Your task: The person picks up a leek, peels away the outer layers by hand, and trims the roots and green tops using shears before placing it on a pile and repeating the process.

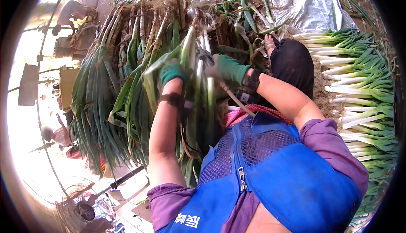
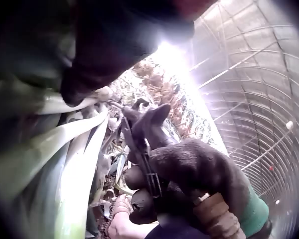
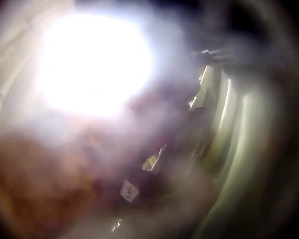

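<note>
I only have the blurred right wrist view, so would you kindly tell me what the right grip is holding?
Observer: The right grip is curled round a dark tool, seen best in the left wrist view.
Operator: Thank you; where is the left grip?
Observer: The left grip is among green onions heaped across the left and centre of the head view.
Operator: And is anything laid out to the side?
Observer: Yes, a row of white-stemmed onions lies at the right of the head view.

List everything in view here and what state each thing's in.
Left hand: gloved, holding a leek
Right hand: gloved, gripping a tool
Piled leeks: bases browned, roots on
Rowed leeks: white-stemmed, side by side
Sheet: crumpled
Vest: partly zipped
Fan: running or not, unclear
</note>
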{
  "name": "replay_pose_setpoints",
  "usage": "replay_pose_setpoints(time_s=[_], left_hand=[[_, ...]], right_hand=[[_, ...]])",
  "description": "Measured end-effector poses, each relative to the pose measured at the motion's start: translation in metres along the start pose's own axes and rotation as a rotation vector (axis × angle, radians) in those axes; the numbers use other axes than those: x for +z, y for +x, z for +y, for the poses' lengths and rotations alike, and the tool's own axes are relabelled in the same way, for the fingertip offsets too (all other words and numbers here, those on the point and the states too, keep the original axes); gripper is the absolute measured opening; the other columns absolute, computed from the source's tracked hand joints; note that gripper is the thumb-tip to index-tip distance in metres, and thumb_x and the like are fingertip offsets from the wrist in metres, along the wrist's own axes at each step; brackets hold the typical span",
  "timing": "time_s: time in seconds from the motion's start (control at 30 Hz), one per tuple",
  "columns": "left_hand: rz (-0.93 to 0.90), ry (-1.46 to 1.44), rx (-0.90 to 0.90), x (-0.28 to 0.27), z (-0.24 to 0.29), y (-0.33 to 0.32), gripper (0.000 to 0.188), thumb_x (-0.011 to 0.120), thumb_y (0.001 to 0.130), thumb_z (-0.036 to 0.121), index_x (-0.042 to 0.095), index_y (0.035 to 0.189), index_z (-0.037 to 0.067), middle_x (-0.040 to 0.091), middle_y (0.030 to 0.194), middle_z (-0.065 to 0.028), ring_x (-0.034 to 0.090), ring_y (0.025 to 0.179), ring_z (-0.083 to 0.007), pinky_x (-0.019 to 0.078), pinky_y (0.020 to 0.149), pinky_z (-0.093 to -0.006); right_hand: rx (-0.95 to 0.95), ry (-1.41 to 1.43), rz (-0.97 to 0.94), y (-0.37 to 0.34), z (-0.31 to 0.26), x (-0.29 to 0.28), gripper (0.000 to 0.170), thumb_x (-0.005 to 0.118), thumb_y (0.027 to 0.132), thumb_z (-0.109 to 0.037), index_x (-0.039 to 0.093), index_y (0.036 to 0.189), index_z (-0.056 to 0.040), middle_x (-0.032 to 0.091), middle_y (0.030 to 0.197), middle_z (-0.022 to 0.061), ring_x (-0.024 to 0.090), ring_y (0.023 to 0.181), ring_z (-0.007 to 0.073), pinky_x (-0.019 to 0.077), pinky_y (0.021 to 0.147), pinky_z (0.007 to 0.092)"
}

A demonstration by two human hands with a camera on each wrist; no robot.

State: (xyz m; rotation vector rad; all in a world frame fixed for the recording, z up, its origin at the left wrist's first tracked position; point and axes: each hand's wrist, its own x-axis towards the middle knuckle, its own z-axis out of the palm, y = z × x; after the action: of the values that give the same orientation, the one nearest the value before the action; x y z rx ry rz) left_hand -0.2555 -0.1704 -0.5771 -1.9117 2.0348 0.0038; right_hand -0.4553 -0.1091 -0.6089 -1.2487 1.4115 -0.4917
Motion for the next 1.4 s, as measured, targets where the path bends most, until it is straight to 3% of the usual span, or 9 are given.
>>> replay_pose_setpoints(time_s=[0.13,0.23,0.3,0.47,0.63,0.77,0.87,1.13,1.4], left_hand=[[-0.034,-0.337,-0.015,0.011,-0.009,0.022,0.06,0.077,0.075,0.035,0.062,0.128,0.011,0.067,0.117,-0.0221,0.066,0.103,-0.0353,0.0528,0.092,-0.0441],[-0.332,-0.835,-0.017,-0.007,-0.03,0.028,0.06,0.075,0.077,0.018,0.059,0.134,0.006,0.07,0.095,-0.0076,0.065,0.078,-0.015,0.054,0.069,-0.0313],[-0.335,-1.06,0.017,-0.011,-0.048,0.026,0.06,0.075,0.076,0.018,0.06,0.132,0.004,0.07,0.094,-0.0086,0.065,0.077,-0.0159,0.0534,0.068,-0.0316],[-0.388,-1.063,-0.08,-0.028,-0.049,-0.036,0.059,0.072,0.08,0.019,0.056,0.134,0.0,0.065,0.089,-0.0065,0.06,0.074,-0.0156,0.0503,0.063,-0.0307],[-0.299,-0.788,0.056,0.055,-0.055,-0.046,0.073,0.073,0.077,0.045,0.054,0.136,0.006,0.07,0.115,-0.0223,0.069,0.106,-0.0333,0.0526,0.09,-0.0407],[-0.293,-0.595,0.021,0.028,-0.039,-0.061,0.064,0.068,0.077,0.047,0.059,0.124,0.004,0.071,0.106,-0.0235,0.068,0.103,-0.0381,0.0525,0.089,-0.0446],[-0.318,-0.76,-0.037,0.018,-0.038,-0.059,0.068,0.071,0.076,0.043,0.058,0.124,-0.003,0.07,0.106,-0.0215,0.069,0.093,-0.0299,0.0543,0.082,-0.04],[-0.265,-0.521,-0.125,0.006,-0.023,-0.06,0.074,0.068,0.076,0.056,0.058,0.116,-0.005,0.067,0.111,-0.0306,0.065,0.108,-0.0427,0.0517,0.09,-0.0461],[-0.233,-0.746,-0.075,0.044,-0.037,-0.035,0.069,0.068,0.081,0.058,0.065,0.107,-0.006,0.069,0.095,-0.019,0.067,0.086,-0.0271,0.052,0.076,-0.04]], right_hand=[[-0.194,-0.009,-0.123,-0.039,-0.014,-0.009,0.046,0.066,0.074,-0.039,0.064,0.096,0.0014,0.068,0.072,0.0148,0.067,0.064,0.0237,0.0529,0.061,0.0362],[-0.134,-0.133,-0.125,-0.04,-0.003,0.006,0.049,0.065,0.074,-0.041,0.063,0.1,0.0006,0.07,0.085,0.0177,0.068,0.077,0.0261,0.0534,0.07,0.0387],[-0.111,-0.055,-0.098,-0.04,-0.003,-0.004,0.049,0.066,0.073,-0.04,0.066,0.1,0.0009,0.07,0.087,0.0198,0.069,0.08,0.0295,0.0531,0.075,0.0389],[-0.084,0.016,0.038,-0.035,0.009,-0.017,0.056,0.068,0.073,-0.04,0.065,0.106,0.0046,0.069,0.096,0.0247,0.07,0.088,0.0341,0.0526,0.079,0.0398],[-0.076,-0.098,0.044,-0.016,0.029,0.008,0.053,0.069,0.073,-0.044,0.063,0.099,0.002,0.069,0.09,0.0205,0.07,0.086,0.0278,0.0524,0.072,0.039],[-0.018,0.007,-0.136,-0.026,0.024,-0.007,0.059,0.066,0.075,-0.041,0.064,0.115,0.0032,0.07,0.098,0.0244,0.069,0.093,0.0361,0.0523,0.083,0.0411],[-0.036,-0.002,-0.134,-0.062,0.006,-0.011,0.057,0.066,0.076,-0.039,0.064,0.116,0.0011,0.07,0.096,0.0237,0.069,0.092,0.0356,0.0527,0.08,0.0417],[-0.023,-0.097,0.024,-0.026,-0.007,-0.012,0.054,0.067,0.073,-0.038,0.065,0.107,0.0037,0.069,0.097,0.027,0.069,0.093,0.0383,0.0536,0.081,0.0413],[0.045,-0.109,0.061,0.005,-0.006,-0.011,0.044,0.063,0.078,-0.036,0.07,0.095,0.0041,0.071,0.085,0.0233,0.072,0.081,0.0348,0.0563,0.075,0.041]])
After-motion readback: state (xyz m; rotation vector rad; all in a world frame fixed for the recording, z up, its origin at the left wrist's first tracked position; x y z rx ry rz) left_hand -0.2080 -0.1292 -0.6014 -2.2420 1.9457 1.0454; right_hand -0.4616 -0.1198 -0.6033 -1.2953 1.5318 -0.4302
